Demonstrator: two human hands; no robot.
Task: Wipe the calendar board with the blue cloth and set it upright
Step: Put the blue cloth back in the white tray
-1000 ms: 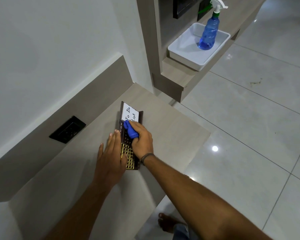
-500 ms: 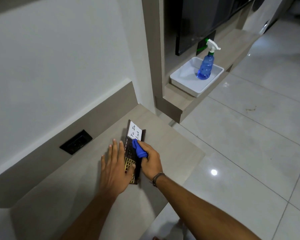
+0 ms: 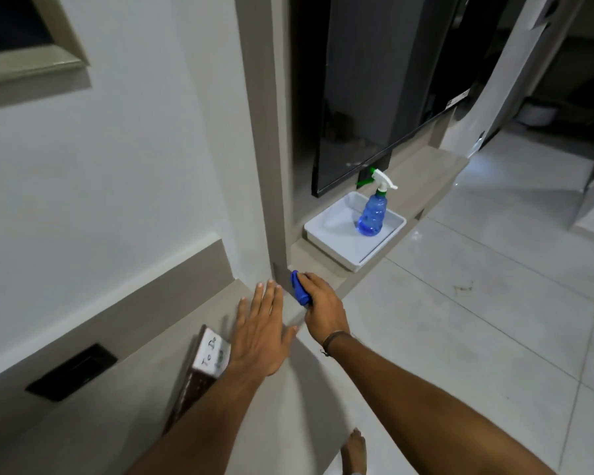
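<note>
Probably light and stiff calendar board (image 3: 199, 368), near ledge (image 3: 83, 437) far edge; best gripped by side edges. Left hand (image 3: 259, 332) open flat, right hand (image 3: 323, 308) clutching blue cloth (image 3: 299, 288).

Calendar board (image 3: 204, 363) flat on counter; blue cloth (image 3: 299, 289) bunched.

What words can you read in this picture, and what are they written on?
"To Do": on the white panel at the top of the calendar board. A second word under it is too blurred to read.
The board's grid below is too dark and hidden by the left arm to read.
White sticker on the black screen: too small to read.
Spray bottle: no label seen.
</note>
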